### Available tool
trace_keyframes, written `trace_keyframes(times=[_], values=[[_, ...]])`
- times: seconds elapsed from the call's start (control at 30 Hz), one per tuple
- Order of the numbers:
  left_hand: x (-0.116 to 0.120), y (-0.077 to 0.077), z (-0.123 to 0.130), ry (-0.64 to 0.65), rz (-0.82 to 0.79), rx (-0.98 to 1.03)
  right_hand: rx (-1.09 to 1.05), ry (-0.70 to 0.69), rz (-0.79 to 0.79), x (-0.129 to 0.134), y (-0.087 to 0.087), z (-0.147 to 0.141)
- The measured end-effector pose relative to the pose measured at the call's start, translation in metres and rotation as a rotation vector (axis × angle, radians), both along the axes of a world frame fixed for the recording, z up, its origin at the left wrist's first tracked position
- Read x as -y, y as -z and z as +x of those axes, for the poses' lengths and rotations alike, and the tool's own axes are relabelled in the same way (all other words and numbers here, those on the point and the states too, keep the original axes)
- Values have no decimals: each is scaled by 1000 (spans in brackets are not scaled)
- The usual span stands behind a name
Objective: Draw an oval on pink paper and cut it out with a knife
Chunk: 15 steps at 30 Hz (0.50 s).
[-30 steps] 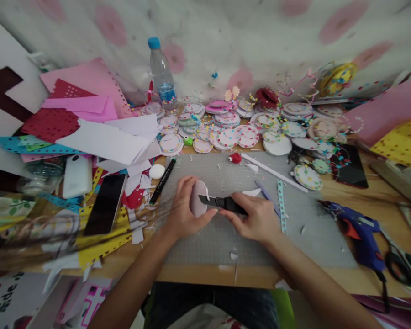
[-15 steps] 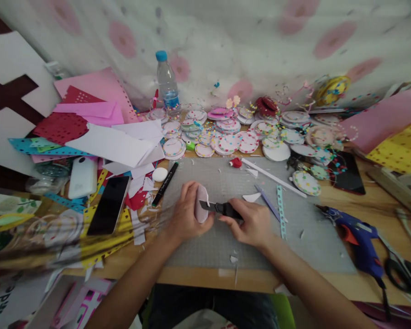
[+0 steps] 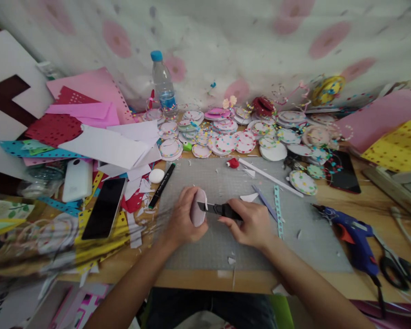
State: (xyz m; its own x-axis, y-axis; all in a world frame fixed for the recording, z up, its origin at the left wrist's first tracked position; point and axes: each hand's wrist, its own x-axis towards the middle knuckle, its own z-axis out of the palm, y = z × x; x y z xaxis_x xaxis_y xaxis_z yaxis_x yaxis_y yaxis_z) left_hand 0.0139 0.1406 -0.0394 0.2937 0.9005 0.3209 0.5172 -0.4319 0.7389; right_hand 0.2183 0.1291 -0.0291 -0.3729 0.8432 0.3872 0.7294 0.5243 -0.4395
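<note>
My left hand (image 3: 185,217) is closed round a white foam disc (image 3: 199,211), held on edge above the grey cutting mat (image 3: 205,173). In my right hand (image 3: 253,224) is a black utility knife (image 3: 228,210), its blade pointing left. The blade lies against the disc's edge, and a thin white sliver curls up beside it. My left fingers and palm hide part of the disc. To the right of the knife, a white scrap (image 3: 249,197), a purple strip (image 3: 263,203) and a light blue dotted strip (image 3: 278,212) lie on the mat.
Decorated discs (image 3: 226,141) line the back near a water bottle (image 3: 164,89). A black marker (image 3: 162,185), a phone (image 3: 104,208) and paper sheets (image 3: 106,146) lie left. A blue glue gun (image 3: 358,240) and scissors (image 3: 395,265) lie right.
The view has shifted slightly, moving the scene a little left. The disc has turned slightly in my left hand, while the knife stays at its edge.
</note>
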Motion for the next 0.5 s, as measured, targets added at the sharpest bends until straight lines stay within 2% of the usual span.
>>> trace_keyframes(times=[0.2, 0.4, 0.5], values=[[1, -1, 3, 65, 54, -103, -12, -4, 1, 0, 2, -3], [1, -3, 2, -14, 21, -73, 7, 21, -33, -1, 0, 0], [0, -3, 1, 21, 26, -66, 6, 10, -32, 0, -1, 1]])
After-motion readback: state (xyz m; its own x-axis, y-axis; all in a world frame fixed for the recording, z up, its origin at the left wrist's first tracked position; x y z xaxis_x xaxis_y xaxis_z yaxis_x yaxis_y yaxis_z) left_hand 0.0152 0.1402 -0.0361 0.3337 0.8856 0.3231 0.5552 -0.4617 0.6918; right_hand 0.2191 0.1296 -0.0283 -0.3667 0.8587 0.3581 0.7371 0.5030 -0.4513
